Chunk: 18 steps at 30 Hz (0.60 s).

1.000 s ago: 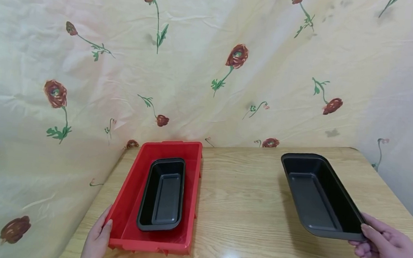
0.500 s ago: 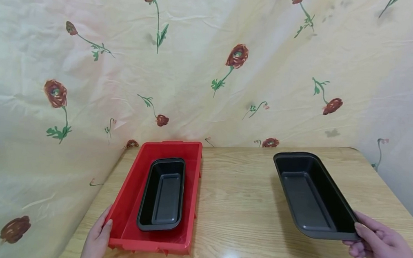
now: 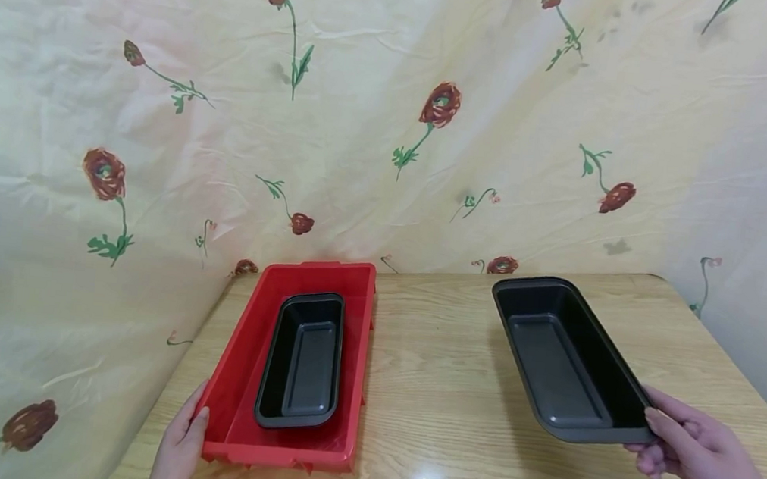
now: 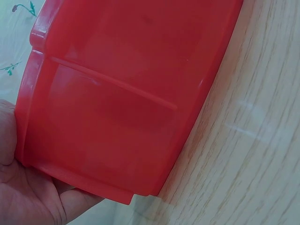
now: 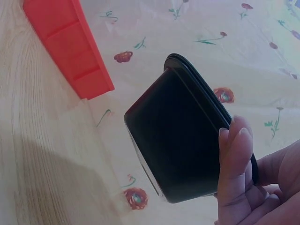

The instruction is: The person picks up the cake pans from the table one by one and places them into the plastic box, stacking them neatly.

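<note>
I have the held loaf pan (image 3: 560, 369) above the tabletop (image 3: 438, 396), open side up, right of the red tray (image 3: 230, 397). My right hand (image 3: 701, 446) pinches its near right corner, thumb on the rim, fingers outside, probably keeping the inside clear. A second loaf pan (image 3: 313, 366) sits inside the red tray; my left hand (image 3: 180, 438) grips that tray's near left corner, presumably steadying it. Flowered cloth (image 3: 365, 139) hangs behind.

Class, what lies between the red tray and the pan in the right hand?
The head view shows only bare tabletop, partly shadowed, between the red tray and the held pan.
</note>
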{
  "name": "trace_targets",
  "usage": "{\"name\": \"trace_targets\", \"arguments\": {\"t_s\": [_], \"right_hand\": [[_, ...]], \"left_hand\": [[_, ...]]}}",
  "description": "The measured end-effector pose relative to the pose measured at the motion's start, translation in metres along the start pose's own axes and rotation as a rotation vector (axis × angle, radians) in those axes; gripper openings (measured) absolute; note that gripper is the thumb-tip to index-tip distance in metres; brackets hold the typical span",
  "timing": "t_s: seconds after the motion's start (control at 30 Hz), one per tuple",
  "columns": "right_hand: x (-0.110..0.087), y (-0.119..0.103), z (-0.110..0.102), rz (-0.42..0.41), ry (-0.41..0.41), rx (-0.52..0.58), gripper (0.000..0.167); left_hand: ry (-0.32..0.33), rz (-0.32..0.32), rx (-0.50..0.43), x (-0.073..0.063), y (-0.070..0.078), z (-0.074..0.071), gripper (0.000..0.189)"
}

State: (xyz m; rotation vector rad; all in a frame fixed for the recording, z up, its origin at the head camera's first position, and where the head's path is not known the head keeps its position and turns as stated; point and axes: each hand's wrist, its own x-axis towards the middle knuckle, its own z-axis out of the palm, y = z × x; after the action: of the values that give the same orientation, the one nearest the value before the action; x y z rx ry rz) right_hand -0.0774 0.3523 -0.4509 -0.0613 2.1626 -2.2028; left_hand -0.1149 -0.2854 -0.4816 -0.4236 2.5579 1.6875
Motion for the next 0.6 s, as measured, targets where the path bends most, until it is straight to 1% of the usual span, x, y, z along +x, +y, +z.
{"name": "trace_targets", "arguments": {"t_s": [0.3,0.43,0.6], "right_hand": [[0.004,-0.001,0.008,-0.110,-0.076,0.043,0.057],[0.004,-0.002,0.010,-0.128,-0.096,0.048,0.058],[0.005,-0.003,0.013,-0.101,-0.100,0.041,0.056]], "left_hand": [[-0.009,-0.011,0.007,0.002,0.000,0.000,0.057],[-0.010,-0.005,0.011,0.001,0.000,0.000,0.057],[-0.010,0.009,0.023,0.001,-0.001,-0.001,0.056]]}}
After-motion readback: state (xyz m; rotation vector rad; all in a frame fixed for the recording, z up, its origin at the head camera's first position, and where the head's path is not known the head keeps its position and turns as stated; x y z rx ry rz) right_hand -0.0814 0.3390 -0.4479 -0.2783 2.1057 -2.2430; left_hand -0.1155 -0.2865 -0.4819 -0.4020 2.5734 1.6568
